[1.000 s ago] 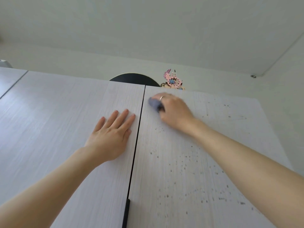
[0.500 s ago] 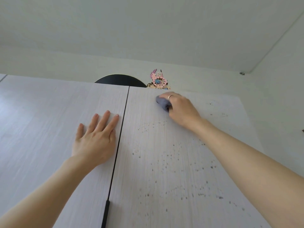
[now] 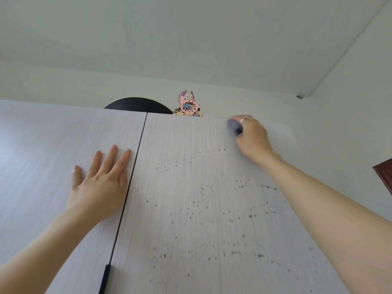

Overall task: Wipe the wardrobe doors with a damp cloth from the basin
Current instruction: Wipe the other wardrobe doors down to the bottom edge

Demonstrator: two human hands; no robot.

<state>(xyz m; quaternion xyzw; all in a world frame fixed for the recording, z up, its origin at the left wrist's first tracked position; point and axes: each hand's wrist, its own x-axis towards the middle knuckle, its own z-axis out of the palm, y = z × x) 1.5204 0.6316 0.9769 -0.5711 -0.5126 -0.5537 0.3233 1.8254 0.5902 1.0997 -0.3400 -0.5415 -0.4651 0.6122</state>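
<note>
Two pale wood-grain wardrobe doors fill the view, seen from below. The right door is speckled with dark spots, mostly across its middle and lower part. My right hand presses a bunched grey-blue cloth against the top edge of that door, towards its right side. My left hand lies flat with fingers spread on the left door, just beside the dark gap between the doors. The basin is out of sight.
A black door handle sits low on the gap. On top of the wardrobe stand a black round object and a pink ornament. A dark wooden corner juts in at the right.
My right hand has swept the cloth rightwards along the top edge of the right door, from near the gap to its right part. My left hand stays flat on the left door.
</note>
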